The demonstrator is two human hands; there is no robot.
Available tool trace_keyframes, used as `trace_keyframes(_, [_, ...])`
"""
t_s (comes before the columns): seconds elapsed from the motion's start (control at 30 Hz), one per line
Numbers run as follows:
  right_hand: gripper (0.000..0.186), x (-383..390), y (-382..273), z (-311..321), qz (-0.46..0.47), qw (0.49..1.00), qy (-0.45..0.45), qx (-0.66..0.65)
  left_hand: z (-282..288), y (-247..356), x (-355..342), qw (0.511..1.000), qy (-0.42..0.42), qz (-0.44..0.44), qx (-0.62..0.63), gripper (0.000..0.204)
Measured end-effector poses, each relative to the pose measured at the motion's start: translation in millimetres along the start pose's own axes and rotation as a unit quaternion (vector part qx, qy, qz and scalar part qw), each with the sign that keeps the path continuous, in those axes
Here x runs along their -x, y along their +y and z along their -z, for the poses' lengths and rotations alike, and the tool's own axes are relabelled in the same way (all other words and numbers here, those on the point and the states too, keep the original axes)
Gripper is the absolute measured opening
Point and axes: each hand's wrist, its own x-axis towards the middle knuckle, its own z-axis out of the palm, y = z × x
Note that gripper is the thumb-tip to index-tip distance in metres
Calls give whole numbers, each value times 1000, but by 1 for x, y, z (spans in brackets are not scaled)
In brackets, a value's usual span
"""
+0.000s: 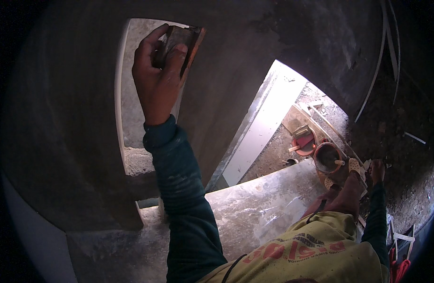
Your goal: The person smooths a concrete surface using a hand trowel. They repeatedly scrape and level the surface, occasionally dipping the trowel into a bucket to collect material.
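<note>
My left hand (pixel 158 75) is raised high against a grey plastered wall (pixel 221 70), its arm in a dark teal sleeve. It grips a wooden float (pixel 194 54), seen nearly edge-on, with fingers and thumb closed around the dark grip. The float's brown board lies at the wall, by the upper right edge of a tall narrow opening (pixel 136 89). Low on the right, my right hand (pixel 377 170) hangs beside my leg. It looks rounded and closed, and whatever it may hold is hidden.
A bucket (pixel 327 158) stands by my sandalled feet, with an orange basin (pixel 304 144) holding tools behind it. A white-edged opening (pixel 259 141) cuts through the wall. Thin pale strips (pixel 391 47) lean at upper right; rubble covers the ground (pixel 410 155). Red cloth (pixel 402 270) lies at lower right.
</note>
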Motion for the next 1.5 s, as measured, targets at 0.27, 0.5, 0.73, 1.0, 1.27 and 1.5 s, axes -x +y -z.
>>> trace_keyframes(0.27, [17, 7, -8, 0, -23, 999, 14, 21, 3, -15, -2, 995, 12, 88, -33, 44])
trace_keyframes(0.5, [16, 8, -4, 3, -6, 1000, 5, 17, 9, -3, 6, 1000, 9, 9, -17, 49])
trace_keyframes(0.73, [15, 5, -2, 1, -6, 1000, -1, 1, 5, -1, 2, 999, -26, 29, 22, 50])
trace_keyframes(1.0, [14, -14, 32, 2, 28, 999, 11, 15, 35, -13, 34, 991, -45, 108, -71, 52])
trace_keyframes(1.27, [12, -34, 71, -3, 279, 937, 79, 198, 28, -12, 38, 997, -10, 59, 52, 54])
trace_keyframes(1.5, [13, 3, 7, 6, 19, 999, 10, 28, 5, -6, 6, 998, -30, 25, 51, 50])
